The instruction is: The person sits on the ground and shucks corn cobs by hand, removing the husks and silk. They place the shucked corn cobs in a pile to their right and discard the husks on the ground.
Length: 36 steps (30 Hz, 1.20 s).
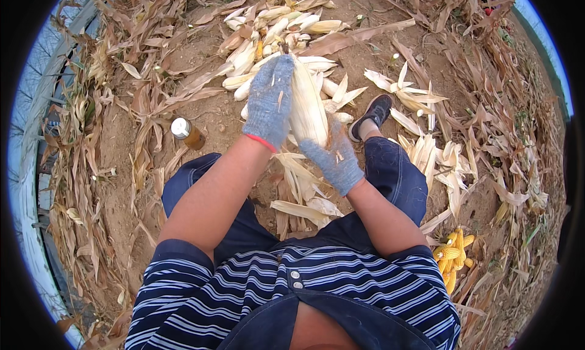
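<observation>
In the head view, an ear of corn in its pale husk (307,103) stands between my two gloved hands, over the ground ahead of me. My left hand (270,96), in a grey knit glove with a red cuff edge, lies along its left side and grips its upper part. My right hand (336,158), in a grey glove too, is at the lower right end of the ear, thumb and fingers around it. Behind them lies a pile of unhusked corn ears (283,27). Loose stripped husks (301,181) lie on the soil between my legs.
A bottle with a white cap (181,128) and brown contents is left of my knee. Husked yellow cobs (452,254) are heaped at my right. Torn husks (422,153) lie beyond my right leg. Dry corn stalks and leaves (493,121) cover the ground on both sides.
</observation>
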Available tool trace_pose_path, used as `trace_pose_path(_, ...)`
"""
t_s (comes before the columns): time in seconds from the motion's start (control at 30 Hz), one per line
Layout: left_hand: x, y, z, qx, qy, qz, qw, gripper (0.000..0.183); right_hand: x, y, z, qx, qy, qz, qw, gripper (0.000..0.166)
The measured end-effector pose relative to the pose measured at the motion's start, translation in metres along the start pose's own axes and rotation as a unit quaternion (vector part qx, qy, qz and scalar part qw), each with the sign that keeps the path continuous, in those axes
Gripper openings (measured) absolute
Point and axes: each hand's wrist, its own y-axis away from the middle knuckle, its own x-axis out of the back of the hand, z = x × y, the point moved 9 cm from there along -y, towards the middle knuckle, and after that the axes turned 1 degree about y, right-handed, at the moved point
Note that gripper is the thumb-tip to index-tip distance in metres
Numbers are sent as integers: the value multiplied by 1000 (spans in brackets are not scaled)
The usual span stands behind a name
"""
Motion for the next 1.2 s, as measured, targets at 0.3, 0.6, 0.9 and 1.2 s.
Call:
trace_pose_path(0.3,12,-15,-46,41,57,-33,997,36,-3,1,-25,-5,27,5,1000,83)
trace_pose_path(0.6,3,-6,-40,169,288,34,942,26,-5,0,-28,11,-14,19,1000,87)
trace_pose_path(0.9,-10,-3,-41,204,378,72,900,21,-16,-4,-5,-90,-177,-2,980,70)
trace_pose_path(1.2,-17,11,0,121,257,12,959,21,-36,0,34,-204,-498,-20,842,54)
